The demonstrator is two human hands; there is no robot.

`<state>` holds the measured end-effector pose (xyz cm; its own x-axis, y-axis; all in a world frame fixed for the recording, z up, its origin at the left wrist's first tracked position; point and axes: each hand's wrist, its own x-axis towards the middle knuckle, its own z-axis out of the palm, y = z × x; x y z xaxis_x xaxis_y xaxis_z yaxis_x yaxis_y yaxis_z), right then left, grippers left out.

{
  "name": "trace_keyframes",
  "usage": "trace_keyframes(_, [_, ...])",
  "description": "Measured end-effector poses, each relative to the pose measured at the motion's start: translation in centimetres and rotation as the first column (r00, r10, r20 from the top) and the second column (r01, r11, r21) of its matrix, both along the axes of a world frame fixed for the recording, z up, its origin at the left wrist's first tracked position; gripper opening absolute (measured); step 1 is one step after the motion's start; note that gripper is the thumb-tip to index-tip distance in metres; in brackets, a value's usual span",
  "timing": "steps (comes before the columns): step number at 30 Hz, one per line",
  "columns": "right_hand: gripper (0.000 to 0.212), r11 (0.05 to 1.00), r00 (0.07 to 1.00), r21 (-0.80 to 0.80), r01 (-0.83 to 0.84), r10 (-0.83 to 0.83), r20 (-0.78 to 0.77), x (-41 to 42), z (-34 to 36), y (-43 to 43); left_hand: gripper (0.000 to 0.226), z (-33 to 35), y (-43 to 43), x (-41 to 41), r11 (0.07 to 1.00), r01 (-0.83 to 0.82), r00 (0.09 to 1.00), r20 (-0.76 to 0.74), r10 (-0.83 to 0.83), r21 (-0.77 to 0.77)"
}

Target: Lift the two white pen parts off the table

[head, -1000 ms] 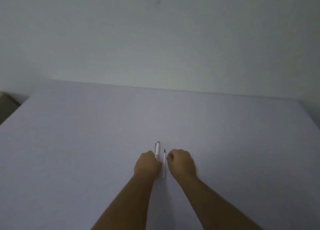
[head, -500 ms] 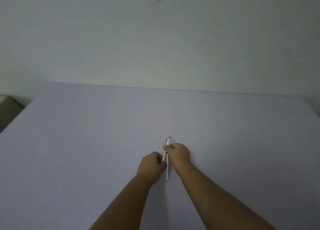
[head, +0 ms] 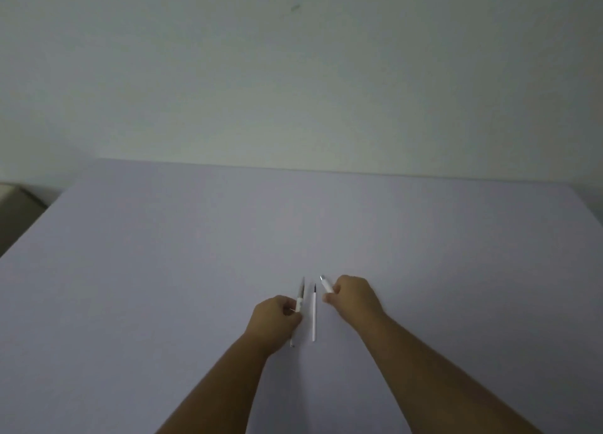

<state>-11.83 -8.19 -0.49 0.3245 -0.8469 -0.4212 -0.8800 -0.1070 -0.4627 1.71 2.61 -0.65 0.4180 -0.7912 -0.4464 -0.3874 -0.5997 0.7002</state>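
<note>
My left hand [head: 275,321] grips a thin pen part [head: 299,298], white with a grey tapered front end that points away from me. My right hand [head: 354,295] grips a short white pen piece [head: 327,284] with a silvery tip sticking out past the fingers. Between the two hands a slim white refill [head: 314,316] with a dark tip lies lengthwise on the pale lilac table [head: 163,270], touched by neither hand. Both hands are low over the table near its middle.
A plain whitish wall [head: 293,91] rises behind the table's far edge. At the far left, past the table's left edge, a dim beige object [head: 13,202] shows. Nothing else lies on the table surface.
The hands were together on the pen half a second ago. Now they have moved apart, each holding one piece, and the refill lies on the table between them.
</note>
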Motion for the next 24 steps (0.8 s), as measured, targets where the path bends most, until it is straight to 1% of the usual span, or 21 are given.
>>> trace_keyframes(2, [0.029,1.000,0.999,-0.023,-0.002,0.001,-0.041,0.0,-0.6,0.7,0.018,0.2,-0.1,0.0,1.000,-0.018,1.000,0.001,0.018,-0.018])
trace_keyframes(5, [0.035,0.998,0.998,-0.022,0.051,-0.051,-0.031,0.0,-1.1,1.1,0.014,0.4,0.0,0.0,0.999,-0.037,0.999,0.012,0.038,-0.031])
trace_keyframes(9, [0.034,0.997,0.997,0.002,0.080,-0.080,-0.021,0.0,-1.2,1.5,0.007,0.5,0.2,0.0,0.998,-0.049,0.999,0.012,0.050,-0.038])
trace_keyframes(13, [0.033,0.992,0.992,0.047,0.117,-0.119,0.038,-0.4,-1.2,1.7,0.013,0.4,0.3,-0.1,0.998,-0.047,0.999,0.018,0.048,-0.049])
trace_keyframes(15, [0.035,0.991,0.990,0.032,0.131,-0.133,0.052,-0.5,-1.1,1.8,0.013,0.5,0.4,-0.1,0.998,-0.037,0.999,0.037,0.039,-0.057])
trace_keyframes(16, [0.036,0.989,0.986,0.004,0.148,-0.148,0.078,-0.5,-1.0,1.7,0.012,0.5,0.4,-0.1,0.998,-0.030,0.998,0.049,0.033,-0.059])
trace_keyframes(17, [0.036,0.984,0.976,-0.019,0.178,-0.174,0.130,-0.4,-0.7,1.7,0.012,0.7,0.4,-0.2,0.998,-0.024,0.998,0.062,0.027,-0.059])
trace_keyframes(18, [0.035,0.976,0.956,-0.009,0.216,-0.210,0.207,-0.2,-0.3,1.6,0.014,0.9,0.4,-0.3,0.998,-0.017,0.997,0.079,0.021,-0.060])
trace_keyframes(20, [0.035,0.960,0.886,0.136,0.246,-0.279,0.371,0.4,0.8,1.5,0.017,1.2,0.4,-0.7,0.998,-0.001,0.993,0.114,0.008,-0.064])
trace_keyframes(21, [0.035,0.953,0.860,0.213,0.216,-0.290,0.420,0.8,1.4,1.6,0.018,1.4,0.3,-0.9,0.998,0.012,0.991,0.134,-0.003,-0.068])
trace_keyframes(22, [0.034,0.954,0.859,0.246,0.170,-0.266,0.438,1.3,1.7,1.6,0.019,1.5,0.2,-1.2,0.997,0.035,0.986,0.163,-0.024,-0.070])
trace_keyframes(24, [0.029,0.965,0.876,0.242,0.103,-0.203,0.437,1.7,2.2,1.7,0.020,1.8,0.2,-1.6,0.994,0.078,0.975,0.214,-0.061,-0.074])
